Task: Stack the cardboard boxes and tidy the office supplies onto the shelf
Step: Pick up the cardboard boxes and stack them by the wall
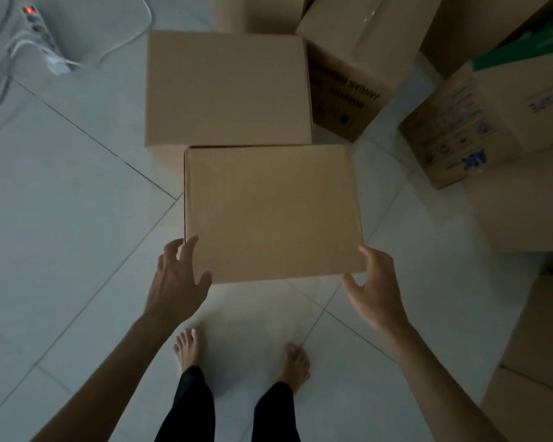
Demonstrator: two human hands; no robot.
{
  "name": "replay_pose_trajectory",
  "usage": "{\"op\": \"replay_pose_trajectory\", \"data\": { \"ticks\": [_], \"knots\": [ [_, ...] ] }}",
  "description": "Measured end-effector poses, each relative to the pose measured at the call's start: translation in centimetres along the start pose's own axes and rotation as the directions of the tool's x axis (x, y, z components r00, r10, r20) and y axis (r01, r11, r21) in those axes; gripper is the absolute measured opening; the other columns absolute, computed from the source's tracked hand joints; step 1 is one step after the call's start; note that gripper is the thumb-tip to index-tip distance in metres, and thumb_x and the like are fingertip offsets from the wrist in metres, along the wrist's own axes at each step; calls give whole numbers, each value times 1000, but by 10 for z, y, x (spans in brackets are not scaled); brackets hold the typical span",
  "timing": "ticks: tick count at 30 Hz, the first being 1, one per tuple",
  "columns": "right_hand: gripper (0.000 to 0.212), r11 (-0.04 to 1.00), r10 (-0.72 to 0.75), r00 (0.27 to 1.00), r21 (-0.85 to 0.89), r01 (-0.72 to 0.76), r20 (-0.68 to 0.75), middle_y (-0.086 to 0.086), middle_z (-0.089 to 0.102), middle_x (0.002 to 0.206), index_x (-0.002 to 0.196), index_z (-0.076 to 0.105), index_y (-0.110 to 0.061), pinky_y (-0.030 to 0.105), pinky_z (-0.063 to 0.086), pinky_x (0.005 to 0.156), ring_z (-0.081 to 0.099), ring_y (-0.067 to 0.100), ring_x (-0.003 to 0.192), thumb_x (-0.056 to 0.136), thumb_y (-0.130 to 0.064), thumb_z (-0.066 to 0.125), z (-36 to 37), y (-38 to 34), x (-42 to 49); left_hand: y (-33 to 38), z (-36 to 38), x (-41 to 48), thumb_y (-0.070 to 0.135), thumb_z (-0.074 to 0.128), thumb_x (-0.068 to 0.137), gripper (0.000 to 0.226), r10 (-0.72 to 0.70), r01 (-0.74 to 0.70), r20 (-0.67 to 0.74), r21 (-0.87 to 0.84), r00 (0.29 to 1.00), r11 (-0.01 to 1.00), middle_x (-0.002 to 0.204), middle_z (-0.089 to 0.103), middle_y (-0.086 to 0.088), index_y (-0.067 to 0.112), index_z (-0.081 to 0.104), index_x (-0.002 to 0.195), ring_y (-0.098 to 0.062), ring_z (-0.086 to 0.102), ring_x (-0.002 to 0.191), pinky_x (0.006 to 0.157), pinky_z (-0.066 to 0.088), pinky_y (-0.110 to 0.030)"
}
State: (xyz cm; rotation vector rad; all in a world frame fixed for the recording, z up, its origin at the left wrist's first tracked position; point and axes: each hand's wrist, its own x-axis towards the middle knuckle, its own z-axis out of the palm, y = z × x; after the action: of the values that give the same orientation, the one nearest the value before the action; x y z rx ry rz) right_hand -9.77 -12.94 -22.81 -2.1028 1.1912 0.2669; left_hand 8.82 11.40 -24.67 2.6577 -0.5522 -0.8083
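Head view: the near box (273, 212) lies at centre above the tiled floor (61, 218), its far edge meeting a second box (227, 87). The left hand (178, 279) is spread wide, fingers over the near-left corner. The right hand (374, 282) is spread wide just beside the near-right corner, holding nothing. A printed box (348, 81) stands far right.

The plain brown cardboard box (273, 212) at centre frame looks matt and smooth. The pale tiled floor (61, 218) has a faint gloss. The white plastic power strip (43, 38) at upper left looks smooth.
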Motion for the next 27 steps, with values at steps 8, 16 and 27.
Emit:
{"op": "replay_pose_trajectory", "data": {
  "ticks": [8,16,27],
  "knots": [
    [73,952,158,986,274,-136,-60,0,41,137,143,33,-19,22,37,92,44,7,115,80,-21,69,60,47,39,-37,75,16,11,62,87,84,-86,82,2,-337,996,938,145,26,-22,16,7,149,-40,33,131,100,38,-51],
    [76,911,235,971,358,-205,-42,1,48,135,144,30,-17,22,35,86,48,10,110,80,-22,71,61,59,37,-38,65,12,16,69,82,89,-120,122,27,-343,992,931,147,32,-18,26,9,147,-40,44,125,96,43,-51],
    [70,907,160,958,419,-47,-239,-5,47,121,139,39,-19,27,37,85,48,12,105,78,-34,67,10,40,22,-12,15,-3,27,65,85,73,-150,137,-9,-349,989,927,126,49,-6,27,24,146,-25,55,102,78,52,-35]
  ]
}}
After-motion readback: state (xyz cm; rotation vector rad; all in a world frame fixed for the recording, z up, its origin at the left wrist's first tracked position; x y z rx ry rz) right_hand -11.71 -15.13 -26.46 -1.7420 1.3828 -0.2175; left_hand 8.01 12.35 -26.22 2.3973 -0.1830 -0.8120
